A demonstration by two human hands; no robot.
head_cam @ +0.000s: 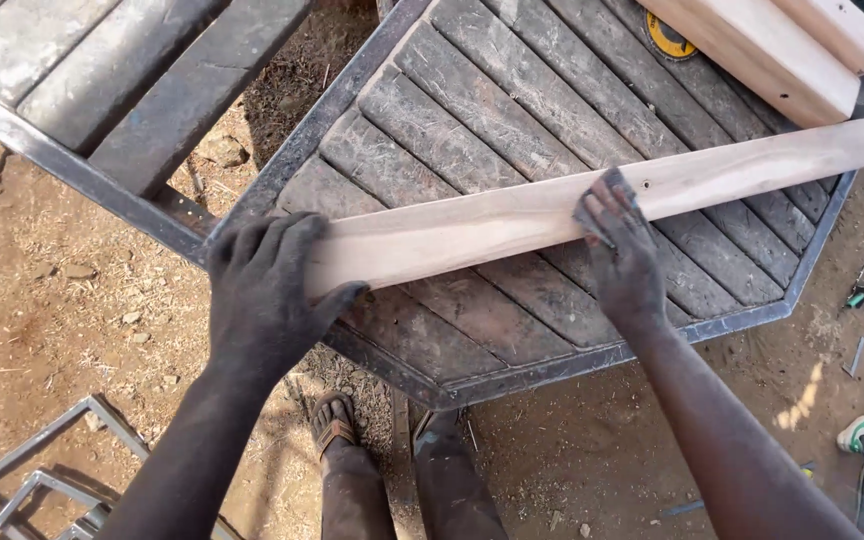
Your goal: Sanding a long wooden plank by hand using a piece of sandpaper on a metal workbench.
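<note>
A long pale wooden plank (512, 215) lies slanted across a table of grey weathered slats in a dark metal frame (512, 375). My left hand (267, 290) grips the plank's near left end, fingers wrapped over its top and thumb underneath. My right hand (617, 245) presses down on the plank's middle, with what looks like a small piece of sandpaper under the fingers. The plank's right end runs out of view.
Thick pale wood blocks (772, 50) and a yellow-and-black tape measure (667, 40) lie at the table's far right. A second slatted frame (102, 90) stands at the upper left. Metal bars (42, 470) lie on the dirt at the lower left. Another person's shoe (857, 432) shows at the right.
</note>
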